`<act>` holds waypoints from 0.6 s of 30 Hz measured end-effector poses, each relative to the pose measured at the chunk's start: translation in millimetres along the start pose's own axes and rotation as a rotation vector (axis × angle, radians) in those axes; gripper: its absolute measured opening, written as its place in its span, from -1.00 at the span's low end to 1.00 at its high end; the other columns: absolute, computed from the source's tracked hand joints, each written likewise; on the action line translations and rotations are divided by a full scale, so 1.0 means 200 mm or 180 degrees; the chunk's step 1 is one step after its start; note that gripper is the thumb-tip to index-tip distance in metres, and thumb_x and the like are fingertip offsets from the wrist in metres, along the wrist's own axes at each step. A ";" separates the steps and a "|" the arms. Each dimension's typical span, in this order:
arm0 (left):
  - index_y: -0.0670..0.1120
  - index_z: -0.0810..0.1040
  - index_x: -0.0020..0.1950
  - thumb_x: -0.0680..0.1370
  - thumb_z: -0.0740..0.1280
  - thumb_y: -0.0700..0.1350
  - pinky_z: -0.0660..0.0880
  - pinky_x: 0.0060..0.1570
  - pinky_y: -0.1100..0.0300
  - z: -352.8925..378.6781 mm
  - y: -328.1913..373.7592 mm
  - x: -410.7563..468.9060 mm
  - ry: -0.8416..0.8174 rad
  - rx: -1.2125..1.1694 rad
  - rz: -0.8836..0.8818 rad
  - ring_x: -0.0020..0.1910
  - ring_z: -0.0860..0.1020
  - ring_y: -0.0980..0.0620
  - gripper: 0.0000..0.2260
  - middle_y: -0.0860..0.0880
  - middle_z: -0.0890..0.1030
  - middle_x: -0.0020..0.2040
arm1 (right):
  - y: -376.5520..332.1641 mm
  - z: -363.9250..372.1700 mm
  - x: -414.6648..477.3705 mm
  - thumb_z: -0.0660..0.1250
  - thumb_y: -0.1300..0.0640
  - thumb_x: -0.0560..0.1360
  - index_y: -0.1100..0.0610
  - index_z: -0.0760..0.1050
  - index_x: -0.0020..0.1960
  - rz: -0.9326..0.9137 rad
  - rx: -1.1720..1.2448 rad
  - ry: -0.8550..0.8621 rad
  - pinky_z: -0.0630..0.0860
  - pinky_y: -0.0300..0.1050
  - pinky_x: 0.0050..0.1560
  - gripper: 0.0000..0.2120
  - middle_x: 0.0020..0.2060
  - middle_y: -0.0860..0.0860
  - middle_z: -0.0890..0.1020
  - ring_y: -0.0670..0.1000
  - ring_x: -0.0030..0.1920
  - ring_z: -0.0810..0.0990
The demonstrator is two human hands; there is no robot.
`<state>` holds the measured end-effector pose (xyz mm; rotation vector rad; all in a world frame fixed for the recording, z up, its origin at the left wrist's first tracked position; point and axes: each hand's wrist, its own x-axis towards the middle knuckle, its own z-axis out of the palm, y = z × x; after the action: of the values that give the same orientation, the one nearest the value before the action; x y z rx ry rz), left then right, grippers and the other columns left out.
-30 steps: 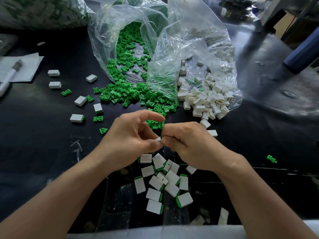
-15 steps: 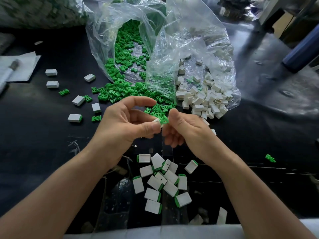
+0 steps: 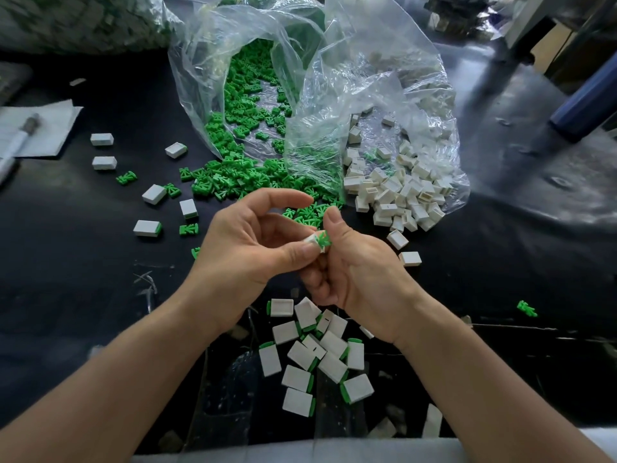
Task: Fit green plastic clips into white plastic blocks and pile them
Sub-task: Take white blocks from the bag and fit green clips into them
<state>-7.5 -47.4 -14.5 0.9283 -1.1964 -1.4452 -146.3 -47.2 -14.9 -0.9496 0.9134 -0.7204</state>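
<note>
– black tabletop (image 3: 66,295), head view only. what's in hand?
– left hand (image 3: 247,248) pinches a small white hollow plastic block (image 3: 312,241) between thumb and fingertips, held up over the table, mid-frame. right hand (image 3: 364,272) has its fingers curled behind a green ribbed plastic clip (image 3: 324,238), thumb lifted just above it. clip sits at the block's open end, looks only part in.
– so the step is the push-in?
– i'd say so. to do it well: keep the opening facing the clip, line the clip up square, bring the right thumb down on its flat end and press straight till flush. a tilt likely jams it.
– left grip ok?
– looks firm. keep those fingertips off the opening.
– then?
– drop it on the heap of finished white blocks with green ends (image 3: 317,355), on the table just below the hands.
– supply?
– loose green clips (image 3: 233,178) spill from crumpled clear plastic bags (image 3: 367,71); empty white blocks (image 3: 400,195) lie just right of them, both near, beyond the hands.
</note>
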 end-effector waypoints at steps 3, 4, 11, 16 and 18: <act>-0.14 0.52 0.01 0.24 0.41 -0.26 0.54 -0.40 0.19 0.01 0.00 0.00 0.0006 0.0013 0.0015 -0.49 0.58 -0.03 -0.65 -0.12 0.65 -0.33 | 0.00 0.00 0.00 0.10 -0.24 0.34 0.12 0.41 -0.30 -0.0008 -0.0026 0.0028 0.27 -0.28 -0.43 -0.59 -0.54 -0.07 0.44 -0.11 -0.47 0.36; -0.13 0.52 0.01 0.24 0.41 -0.26 0.54 -0.40 0.20 0.01 0.00 0.00 0.0019 0.0032 0.0017 -0.49 0.58 -0.02 -0.65 -0.11 0.66 -0.33 | 0.00 0.00 0.00 0.11 -0.23 0.33 0.12 0.41 -0.30 -0.0007 -0.0026 0.0025 0.27 -0.28 -0.43 -0.59 -0.54 -0.08 0.44 -0.12 -0.48 0.36; -0.11 0.54 -0.02 0.23 0.41 -0.25 0.54 -0.39 0.24 0.01 0.00 -0.01 0.0046 -0.0005 0.0010 -0.46 0.60 0.00 -0.67 -0.09 0.66 -0.33 | 0.01 0.00 0.00 0.13 -0.20 0.35 0.07 0.49 -0.32 -0.0054 -0.0017 -0.0002 0.30 -0.32 -0.45 -0.63 -0.53 -0.09 0.42 -0.13 -0.50 0.34; -0.10 0.54 -0.01 0.22 0.42 -0.23 0.55 -0.39 0.22 0.01 0.00 0.00 0.0039 -0.0040 0.0029 -0.44 0.61 0.01 -0.65 -0.07 0.66 -0.32 | 0.01 0.01 -0.01 0.12 -0.17 0.40 0.10 0.47 -0.30 -0.0116 0.0032 -0.0023 0.28 -0.29 -0.42 -0.63 -0.53 -0.08 0.41 -0.12 -0.48 0.34; -0.09 0.54 0.01 0.22 0.43 -0.21 0.55 -0.38 0.20 0.01 0.00 0.00 0.0048 -0.0054 0.0043 -0.41 0.62 0.01 -0.63 -0.07 0.66 -0.31 | 0.00 0.01 0.00 0.09 -0.20 0.40 0.17 0.43 -0.12 -0.0060 0.0060 -0.0087 0.24 -0.25 -0.38 -0.57 -0.51 -0.08 0.42 -0.12 -0.46 0.33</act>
<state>-9.1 -47.1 -14.4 0.9166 -1.1756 -1.4331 -145.2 -45.6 -14.7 -0.9503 0.8733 -0.7291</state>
